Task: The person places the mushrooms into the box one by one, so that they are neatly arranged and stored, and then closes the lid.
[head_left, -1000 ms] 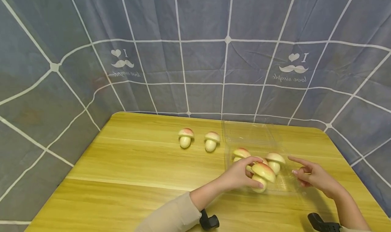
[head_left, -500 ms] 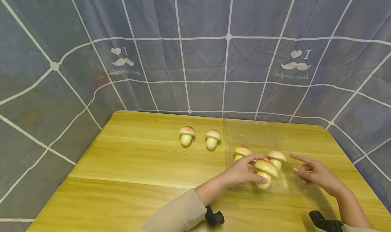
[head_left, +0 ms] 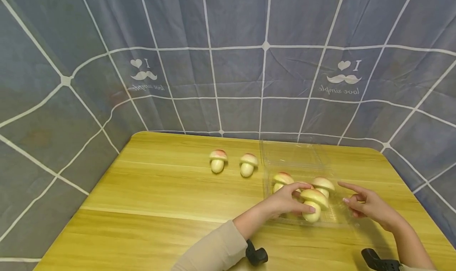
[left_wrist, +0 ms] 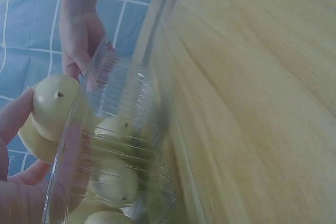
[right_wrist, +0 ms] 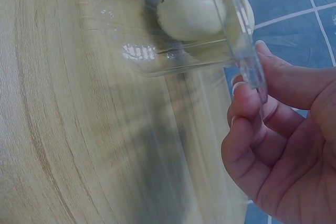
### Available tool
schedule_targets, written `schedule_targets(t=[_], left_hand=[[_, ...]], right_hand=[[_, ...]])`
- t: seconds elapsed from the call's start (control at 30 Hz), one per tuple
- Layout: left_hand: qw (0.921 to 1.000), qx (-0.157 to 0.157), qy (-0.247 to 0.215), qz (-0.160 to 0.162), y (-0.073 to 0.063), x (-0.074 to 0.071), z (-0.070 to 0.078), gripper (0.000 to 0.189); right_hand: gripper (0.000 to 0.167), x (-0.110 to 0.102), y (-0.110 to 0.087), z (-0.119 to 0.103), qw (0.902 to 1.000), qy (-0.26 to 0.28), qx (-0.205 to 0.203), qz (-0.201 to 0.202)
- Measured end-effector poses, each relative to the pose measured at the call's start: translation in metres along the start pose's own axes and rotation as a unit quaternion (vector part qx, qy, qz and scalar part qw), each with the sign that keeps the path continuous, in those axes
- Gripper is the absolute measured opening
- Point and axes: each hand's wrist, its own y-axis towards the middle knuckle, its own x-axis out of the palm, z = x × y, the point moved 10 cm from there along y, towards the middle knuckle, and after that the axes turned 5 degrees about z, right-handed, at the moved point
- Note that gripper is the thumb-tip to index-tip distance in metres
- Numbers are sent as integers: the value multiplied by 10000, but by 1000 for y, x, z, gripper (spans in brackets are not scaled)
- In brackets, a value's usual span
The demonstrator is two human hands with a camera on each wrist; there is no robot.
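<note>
My left hand (head_left: pixel 285 201) grips a toy mushroom (head_left: pixel 314 199) with a yellow, red-tinged cap and pale stem, thumb on the stem. It is tilted over the near part of a clear plastic box (head_left: pixel 340 224). The left wrist view shows this mushroom (left_wrist: pixel 55 103) at the box rim, above other mushrooms inside. Two more caps show in the box, a yellow-red mushroom (head_left: pixel 283 178) at left and a paler mushroom (head_left: pixel 322 184) at right; the left hand partly hides others. My right hand (head_left: pixel 372 207) pinches the box's right rim (right_wrist: pixel 254 77), index finger extended in the head view.
Two toy mushrooms stand left of the box: a red-topped mushroom (head_left: pixel 217 161) and a paler mushroom (head_left: pixel 248 165). The box's clear lid (head_left: pixel 292 152) lies folded back behind it. A grey-blue checked curtain (head_left: pixel 235 73) surrounds the wooden table (head_left: pixel 149 199) at the back and sides.
My left hand has shifted slightly right with its mushroom, which overlaps the box's middle more. The right hand has stayed at the rim; the standing mushrooms have not moved.
</note>
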Motion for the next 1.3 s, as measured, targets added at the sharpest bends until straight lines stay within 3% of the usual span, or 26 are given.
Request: schedule_targets(t=[0.37,0.6,1.03,1.3], left_hand=[[9999,-1,7,116,7,7,-2,55],[9986,4,369,381,8,6,-4,57],[9935,495,933,430,14,8,4,62],[9874,594,1361,540,16,12,2,64]], right_hand=[[50,0,-3,2,10000,37,52,-10],[48,0,-2,1,10000,-62,39,40],[48,-5,1,-2,9997,-253,21,43],[49,1,1,-3,9999,-116,-2,-1]])
